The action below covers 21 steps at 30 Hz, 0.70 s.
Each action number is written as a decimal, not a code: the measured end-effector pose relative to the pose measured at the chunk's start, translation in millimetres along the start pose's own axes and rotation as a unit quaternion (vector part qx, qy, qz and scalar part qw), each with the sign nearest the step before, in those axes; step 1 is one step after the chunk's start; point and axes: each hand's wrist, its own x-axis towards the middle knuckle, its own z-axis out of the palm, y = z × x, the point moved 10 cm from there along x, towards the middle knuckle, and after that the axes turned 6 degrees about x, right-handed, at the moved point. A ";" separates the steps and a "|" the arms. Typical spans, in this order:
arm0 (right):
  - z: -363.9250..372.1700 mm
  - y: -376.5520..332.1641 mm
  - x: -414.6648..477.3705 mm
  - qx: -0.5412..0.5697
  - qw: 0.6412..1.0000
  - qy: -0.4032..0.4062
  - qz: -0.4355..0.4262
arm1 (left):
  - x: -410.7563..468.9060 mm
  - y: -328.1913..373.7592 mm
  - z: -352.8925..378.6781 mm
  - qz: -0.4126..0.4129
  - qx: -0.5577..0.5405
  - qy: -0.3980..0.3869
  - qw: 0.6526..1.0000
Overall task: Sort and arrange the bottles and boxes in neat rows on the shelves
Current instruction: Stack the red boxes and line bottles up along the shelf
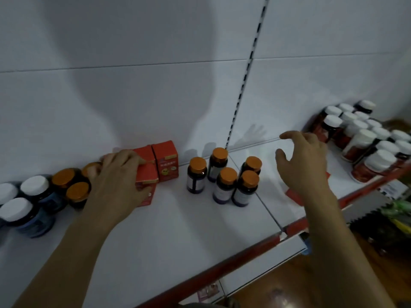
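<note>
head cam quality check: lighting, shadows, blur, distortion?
Head view: dim, bluish light. A broad shadow falls on the back wall, with a finger shadow behind the right hand. Wide-angle bend curves the red shelf edge. The left hand, gripping a red box, looks slightly smeared. Labels on the orange-capped bottles are too soft to read.

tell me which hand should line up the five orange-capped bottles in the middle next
Probably the right hand: it hovers open and empty just beside those bottles, while the left hand grips a red box.
</note>
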 end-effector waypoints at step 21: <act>21.1 -116.4 -15.1 0.461 0.859 -0.211 -0.070 | -17.8 3.5 2.3 0.022 0.005 0.037 0.999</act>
